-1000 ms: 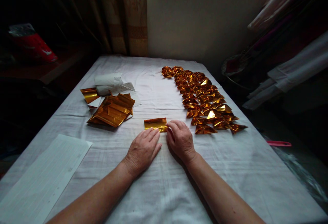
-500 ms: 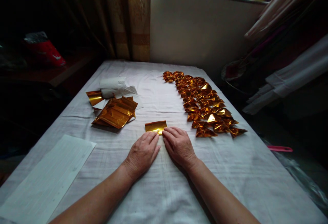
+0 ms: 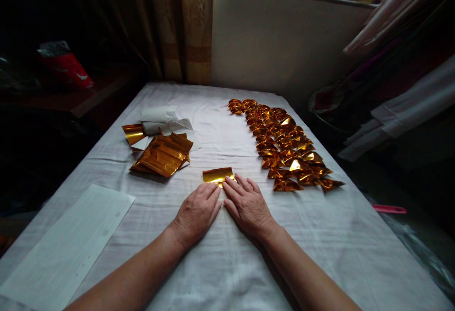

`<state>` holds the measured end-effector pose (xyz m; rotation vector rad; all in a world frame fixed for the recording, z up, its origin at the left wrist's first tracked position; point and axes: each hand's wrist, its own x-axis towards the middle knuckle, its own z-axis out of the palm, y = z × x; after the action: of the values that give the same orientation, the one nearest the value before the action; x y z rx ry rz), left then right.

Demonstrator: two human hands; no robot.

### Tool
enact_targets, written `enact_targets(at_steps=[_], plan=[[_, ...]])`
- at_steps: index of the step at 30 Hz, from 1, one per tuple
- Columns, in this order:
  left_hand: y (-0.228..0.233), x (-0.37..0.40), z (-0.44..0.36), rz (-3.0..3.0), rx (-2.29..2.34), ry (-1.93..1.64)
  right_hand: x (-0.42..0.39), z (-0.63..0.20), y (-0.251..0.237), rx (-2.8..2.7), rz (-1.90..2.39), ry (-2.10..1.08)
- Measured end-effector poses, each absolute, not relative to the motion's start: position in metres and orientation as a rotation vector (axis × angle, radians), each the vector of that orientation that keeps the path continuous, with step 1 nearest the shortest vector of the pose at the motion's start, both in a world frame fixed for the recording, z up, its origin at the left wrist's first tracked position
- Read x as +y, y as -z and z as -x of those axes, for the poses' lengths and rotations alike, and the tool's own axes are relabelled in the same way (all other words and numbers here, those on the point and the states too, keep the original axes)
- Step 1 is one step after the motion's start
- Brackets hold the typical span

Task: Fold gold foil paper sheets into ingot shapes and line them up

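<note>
Step in hand, as judged: flattening a fold in the foil piece [image 3: 217, 175], which lies on the cloth [image 3: 227, 254] at centre, between the foil stack [image 3: 161, 154] to the left and the rows of folded pieces [image 3: 284, 145] to the right.

Left hand [image 3: 196, 212]: fingers extended, flat, not clenched, tips touching the near edge of the foil. Right hand [image 3: 249, 204]: fingers extended, tips on the near right corner. Neither hand grips anything.

The foil lies just beyond the fingertips, mostly uncovered. The next move probably calls for even pressure along the crease without shifting the piece.
</note>
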<state>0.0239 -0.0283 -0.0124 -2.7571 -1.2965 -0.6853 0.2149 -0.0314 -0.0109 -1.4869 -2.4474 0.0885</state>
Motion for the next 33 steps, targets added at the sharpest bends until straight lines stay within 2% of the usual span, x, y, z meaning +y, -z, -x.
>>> enact_targets(at_steps=[14, 26, 33], plan=[[0.019, -0.032, -0.002, 2.708, -1.319, 0.682, -0.037, -0.214, 0.017, -2.376, 1.689, -0.029], [0.011, -0.032, -0.003, 2.668, -1.337, 0.593, -0.036, -0.203, 0.007, -2.558, 1.438, -0.215], [0.012, -0.029, 0.003, 2.725, -1.389, 0.62, -0.041, -0.222, 0.009, -2.45, 1.696, -0.223]])
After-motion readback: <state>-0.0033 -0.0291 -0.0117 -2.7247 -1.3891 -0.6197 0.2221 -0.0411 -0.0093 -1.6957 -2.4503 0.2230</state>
